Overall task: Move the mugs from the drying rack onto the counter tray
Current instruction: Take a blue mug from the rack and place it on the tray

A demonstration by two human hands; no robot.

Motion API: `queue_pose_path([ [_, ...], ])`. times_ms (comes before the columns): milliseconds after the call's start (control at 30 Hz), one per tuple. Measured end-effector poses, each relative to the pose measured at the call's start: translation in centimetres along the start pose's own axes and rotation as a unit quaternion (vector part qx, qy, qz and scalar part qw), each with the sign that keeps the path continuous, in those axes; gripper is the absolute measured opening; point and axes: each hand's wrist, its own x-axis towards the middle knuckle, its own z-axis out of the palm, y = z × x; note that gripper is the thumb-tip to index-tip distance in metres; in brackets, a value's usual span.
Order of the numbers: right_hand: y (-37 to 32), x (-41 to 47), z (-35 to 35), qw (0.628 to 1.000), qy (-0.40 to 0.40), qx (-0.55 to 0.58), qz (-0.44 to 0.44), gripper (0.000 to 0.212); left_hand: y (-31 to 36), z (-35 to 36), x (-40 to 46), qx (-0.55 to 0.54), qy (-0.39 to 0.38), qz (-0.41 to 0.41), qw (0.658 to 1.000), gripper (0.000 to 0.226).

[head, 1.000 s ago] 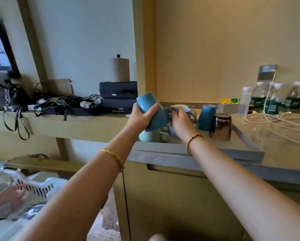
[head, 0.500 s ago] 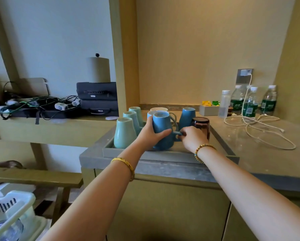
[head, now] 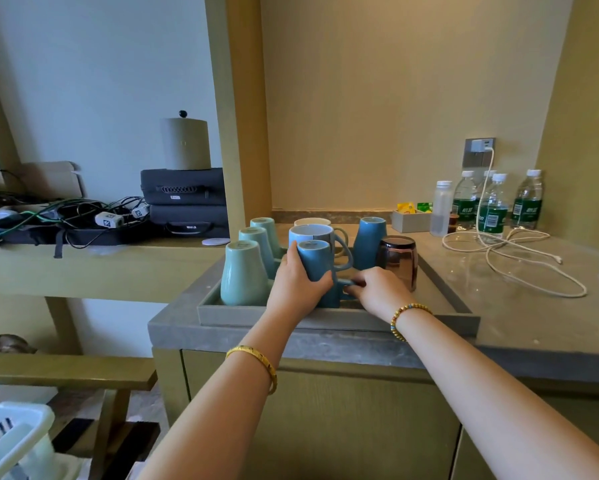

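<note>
A: What has moved?
B: The blue mug [head: 314,268] has been lowered, now standing inverted in the tray [head: 291,318].
A: Hands?
B: Left hand [head: 296,287] is wrapping its body; right hand [head: 377,292] is pinching its handle.

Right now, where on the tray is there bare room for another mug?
Free: the tray floor right of the brown glass, up to the right wall. Crowded: the left half, where both hands' grip holds the dark blue mug between pale green mugs and others.
</note>
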Motion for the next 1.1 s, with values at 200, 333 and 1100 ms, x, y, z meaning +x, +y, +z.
queue_pose_path([
  [200, 0.0, 0.0, 0.2, 0.998, 0.014, 0.052, -0.036, 0.026, -0.1, 0.3, -0.4, 0.061, 0.033, 0.013, 0.998, 0.093],
  [333, 0.1, 0.1, 0.4, 0.998, 0.021, 0.062, -0.023, 0.031, -0.1, 0.3, -0.3, 0.041, 0.035, 0.011, 0.998, 0.089],
  [1100, -15.5, -4.6, 4.3, 0.906, 0.339, -0.034, -0.252, 0.021, -2.6, -15.0, -7.3, 0.149, 0.148, 0.096, 0.973, 0.027],
])
